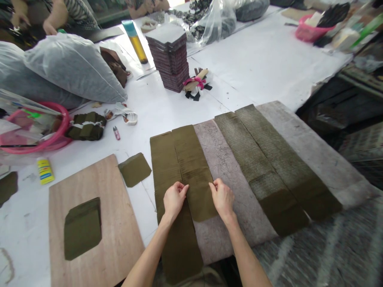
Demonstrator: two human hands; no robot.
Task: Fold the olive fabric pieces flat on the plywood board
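Observation:
My left hand (174,199) pinches the left edge of an olive fabric piece (199,195), and my right hand (223,197) pinches its right edge. The piece lies at the near end of a row of overlapping olive pieces on a grey mottled board (206,139). Left of it runs a longer olive row (161,163), which reaches past the board's near edge. Two more olive rows (278,191) lie on the board to the right, their far parts paler and textured. Both hands are closed, with thumb and fingertips together.
At left, a wooden board (119,223) carries olive pieces (83,229); another olive piece (135,169) lies beside it. Around are a yellow glue bottle (45,171), pink basket (64,123), stacked dark pieces (169,59), spray can (136,44) and grey bags (72,65). Other people's hands (49,28) show far left.

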